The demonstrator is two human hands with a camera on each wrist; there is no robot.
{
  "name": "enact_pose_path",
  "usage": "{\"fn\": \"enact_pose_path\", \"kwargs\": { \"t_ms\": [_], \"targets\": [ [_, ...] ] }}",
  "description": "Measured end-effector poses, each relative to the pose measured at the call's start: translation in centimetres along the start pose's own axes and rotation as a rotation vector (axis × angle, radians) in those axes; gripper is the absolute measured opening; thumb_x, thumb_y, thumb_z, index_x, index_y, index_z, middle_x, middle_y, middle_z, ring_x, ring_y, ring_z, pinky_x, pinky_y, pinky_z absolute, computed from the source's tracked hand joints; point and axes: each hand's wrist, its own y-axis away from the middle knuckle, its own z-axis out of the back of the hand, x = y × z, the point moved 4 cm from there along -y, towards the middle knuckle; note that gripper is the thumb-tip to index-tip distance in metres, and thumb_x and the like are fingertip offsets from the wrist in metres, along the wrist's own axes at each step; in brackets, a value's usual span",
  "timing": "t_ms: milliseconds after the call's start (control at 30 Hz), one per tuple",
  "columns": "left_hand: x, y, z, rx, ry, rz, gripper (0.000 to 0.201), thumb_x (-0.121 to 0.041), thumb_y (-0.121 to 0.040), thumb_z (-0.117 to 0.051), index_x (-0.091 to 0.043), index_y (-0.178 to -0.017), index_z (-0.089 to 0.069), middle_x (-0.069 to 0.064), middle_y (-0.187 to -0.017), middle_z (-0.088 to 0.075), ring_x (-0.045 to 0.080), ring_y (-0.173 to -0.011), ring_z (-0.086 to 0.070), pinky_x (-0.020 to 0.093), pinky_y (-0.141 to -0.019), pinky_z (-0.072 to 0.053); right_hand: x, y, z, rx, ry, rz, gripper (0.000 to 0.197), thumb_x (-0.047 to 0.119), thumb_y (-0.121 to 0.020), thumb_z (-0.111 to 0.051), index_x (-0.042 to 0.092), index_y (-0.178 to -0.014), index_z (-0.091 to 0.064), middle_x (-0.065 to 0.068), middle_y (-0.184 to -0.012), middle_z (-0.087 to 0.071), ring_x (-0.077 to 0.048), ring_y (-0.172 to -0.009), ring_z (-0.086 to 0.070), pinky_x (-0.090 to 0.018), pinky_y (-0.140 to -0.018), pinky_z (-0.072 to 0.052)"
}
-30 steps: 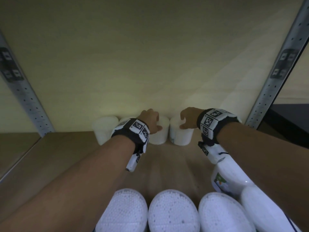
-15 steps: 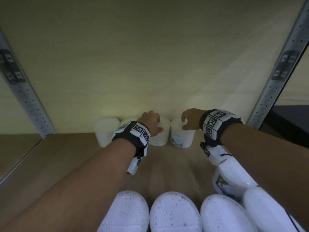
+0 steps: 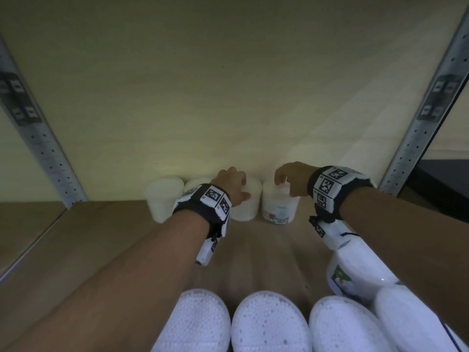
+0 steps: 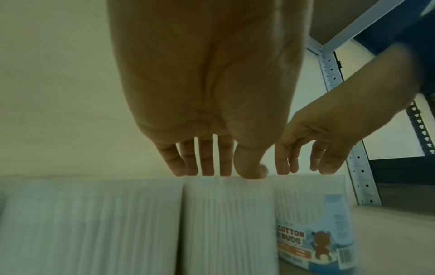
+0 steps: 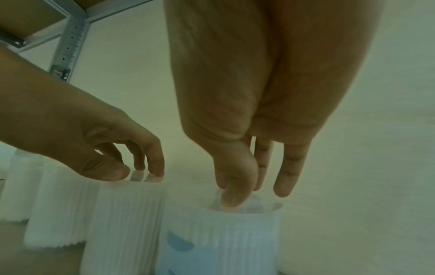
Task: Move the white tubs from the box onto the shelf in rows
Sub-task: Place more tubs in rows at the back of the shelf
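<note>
Several white ribbed tubs stand in a row at the back of the wooden shelf (image 3: 106, 224). My left hand (image 3: 233, 184) is over the third tub (image 3: 250, 209), its straight fingertips (image 4: 207, 171) resting on the lid. My right hand (image 3: 286, 177) hovers over the fourth tub (image 3: 279, 207), which has a blue "Cotton Buds" label (image 4: 313, 240). Its thumb tip (image 5: 230, 201) touches the top of that tub (image 5: 223, 241), and the other fingers hang loose behind. Neither hand grips anything.
Several more white tubs (image 3: 269, 323) fill the near bottom edge, and one labelled tub (image 3: 360, 273) lies on its side under my right forearm. Metal uprights (image 3: 50, 158) (image 3: 416, 138) frame the bay. A pale wall is close behind the row.
The fourth tub now shows its label towards me and stands close beside the third. Both hands stay above the tub tops, and the right has lifted slightly.
</note>
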Motion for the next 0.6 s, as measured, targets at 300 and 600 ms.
{"fn": "enact_pose_path", "kwargs": {
  "t_ms": [300, 600],
  "targets": [
    [-0.08, 0.07, -0.02, -0.004, -0.008, -0.015, 0.041, -0.035, -0.093, -0.057, -0.01, -0.124, -0.05, 0.012, -0.134, -0.041, 0.031, -0.123, -0.04, 0.043, -0.102, -0.04, 0.04, -0.39, -0.22, 0.038, -0.012, -0.173, 0.062, 0.048, -0.091, -0.054, 0.003, -0.134, -0.05, -0.013, -0.137, -0.053, -0.029, -0.125, -0.052, -0.037, -0.106, -0.043],
    [-0.07, 0.02, 0.0, -0.007, -0.016, -0.022, 0.042, -0.035, -0.093, -0.057, -0.01, -0.126, -0.049, 0.012, -0.134, -0.041, 0.031, -0.124, -0.041, 0.044, -0.102, -0.04, 0.39, -0.55, -0.38, 0.073, 0.039, -0.164, 0.06, 0.039, -0.092, -0.057, 0.003, -0.139, -0.044, -0.013, -0.141, -0.049, -0.028, -0.126, -0.051, -0.035, -0.105, -0.043]
  ]
}}
